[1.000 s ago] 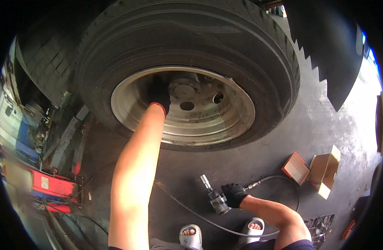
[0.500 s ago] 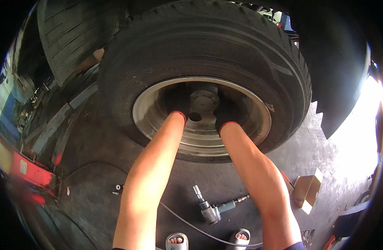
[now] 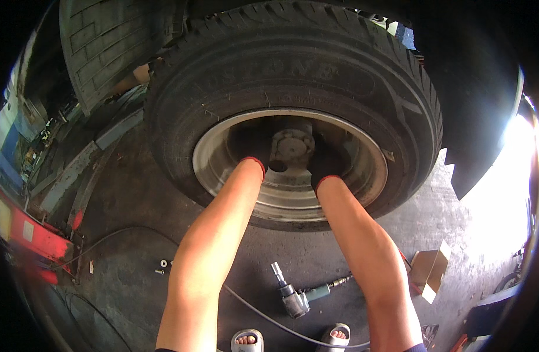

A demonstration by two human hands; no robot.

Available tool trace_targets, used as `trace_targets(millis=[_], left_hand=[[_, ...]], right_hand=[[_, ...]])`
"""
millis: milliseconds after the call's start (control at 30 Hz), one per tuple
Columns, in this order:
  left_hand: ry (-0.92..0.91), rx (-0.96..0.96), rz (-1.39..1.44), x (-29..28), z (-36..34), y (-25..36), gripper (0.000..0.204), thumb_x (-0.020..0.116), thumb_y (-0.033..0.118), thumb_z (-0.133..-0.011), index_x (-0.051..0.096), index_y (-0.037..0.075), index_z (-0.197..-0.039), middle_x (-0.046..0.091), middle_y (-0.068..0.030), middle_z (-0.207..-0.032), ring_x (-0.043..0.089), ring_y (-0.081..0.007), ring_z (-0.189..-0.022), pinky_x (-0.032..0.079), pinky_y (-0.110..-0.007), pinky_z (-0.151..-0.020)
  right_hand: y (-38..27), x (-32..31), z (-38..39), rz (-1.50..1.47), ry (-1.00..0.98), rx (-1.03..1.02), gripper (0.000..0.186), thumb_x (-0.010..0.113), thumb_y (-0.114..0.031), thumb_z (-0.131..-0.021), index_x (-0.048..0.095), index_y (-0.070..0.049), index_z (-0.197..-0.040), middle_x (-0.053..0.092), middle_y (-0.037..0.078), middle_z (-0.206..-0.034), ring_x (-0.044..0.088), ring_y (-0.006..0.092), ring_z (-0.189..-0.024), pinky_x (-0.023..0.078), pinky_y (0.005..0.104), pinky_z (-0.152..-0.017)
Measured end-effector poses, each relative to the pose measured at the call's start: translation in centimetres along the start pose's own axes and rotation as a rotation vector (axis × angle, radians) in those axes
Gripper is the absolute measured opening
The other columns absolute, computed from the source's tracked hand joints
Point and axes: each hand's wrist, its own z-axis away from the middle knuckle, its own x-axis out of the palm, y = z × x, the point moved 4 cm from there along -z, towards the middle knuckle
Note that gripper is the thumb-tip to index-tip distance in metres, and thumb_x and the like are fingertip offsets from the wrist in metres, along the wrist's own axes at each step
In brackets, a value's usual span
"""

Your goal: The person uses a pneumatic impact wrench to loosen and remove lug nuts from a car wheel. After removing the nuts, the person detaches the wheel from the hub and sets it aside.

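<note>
Tyre (image 3: 293, 76) and steel rim (image 3: 288, 209) surround the wheel hub (image 3: 292, 146); gloved left hand (image 3: 250, 142) sits left of it, gloved right hand (image 3: 328, 157) right. Finger spread and grip, I cannot tell. Even support from both sides should work best.

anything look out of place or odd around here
Two things, perhaps. Small loose parts lie on the floor, left of the left forearm, where they could get kicked or lost. Open-toed sandals also look odd near a heavy tool like the wrench.
</note>
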Motion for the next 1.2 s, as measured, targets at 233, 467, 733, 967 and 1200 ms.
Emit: trace_targets(millis=[233, 467, 733, 967, 1200], left_hand=[[-0.085, -0.114, -0.048, -2.9, 2.4, 2.6, 0.116, 0.099, 0.056, -0.047, 0.058, 0.024, -0.150, 0.063, -0.0128, -0.145, 0.061, -0.0335, -0.134, 0.053, -0.047, -0.110], [-0.212, -0.019, -0.100, -2.5, 2.4, 3.0, 0.120, 0.098, 0.061, -0.050, 0.054, 0.019, -0.153, 0.055, -0.0147, -0.155, 0.056, -0.0318, -0.140, 0.052, -0.045, -0.112], [0.006, -0.196, 0.044, -0.7, 1.0, 1.2, 0.042, 0.041, 0.029, -0.110, 0.071, 0.017, -0.136, 0.072, -0.0141, -0.135, 0.068, -0.0352, -0.123, 0.051, -0.050, -0.107], [-0.179, -0.001, -0.388, -1.8, 0.9, 1.0, 0.059, 0.056, 0.040, -0.101, 0.055, 0.012, -0.152, 0.053, -0.0167, -0.158, 0.051, -0.0328, -0.144, 0.041, -0.043, -0.120], [-0.279, 0.036, -0.333, -3.9, 0.3, 1.9, 0.092, 0.078, 0.026, -0.087, 0.031, 0.019, -0.166, 0.030, -0.0209, -0.170, 0.030, -0.0381, -0.156, 0.033, -0.041, -0.128]], right_hand=[[-0.5, -0.4, 1.1, -0.516, -0.048, 0.292, 0.072, 0.074, -0.028, -0.092, 0.050, -0.009, -0.157, 0.059, 0.014, -0.151, 0.055, 0.0323, -0.139, 0.047, 0.0406, -0.114], [0.0, 1.5, 0.9, -0.553, 0.146, 0.105, 0.039, 0.053, -0.031, -0.111, 0.064, -0.003, -0.136, 0.071, 0.014, -0.115, 0.069, 0.0282, -0.099, 0.058, 0.0418, -0.077], [1.0, 0.1, 14.6, -1.567, -0.241, 0.525, 0.026, 0.055, -0.024, -0.107, 0.065, -0.003, -0.119, 0.073, 0.011, -0.106, 0.070, 0.0180, -0.088, 0.054, 0.0317, -0.073], [6.4, 1.8, 33.1, -1.212, -0.676, 0.806, 0.031, 0.062, -0.031, -0.107, 0.069, -0.002, -0.112, 0.071, 0.007, -0.091, 0.066, 0.0150, -0.076, 0.055, 0.0301, -0.073], [8.9, 3.5, 33.2, -1.105, -0.716, 0.625, 0.032, 0.064, -0.030, -0.104, 0.069, 0.002, -0.107, 0.070, 0.008, -0.088, 0.066, 0.0130, -0.080, 0.054, 0.0319, -0.074]])
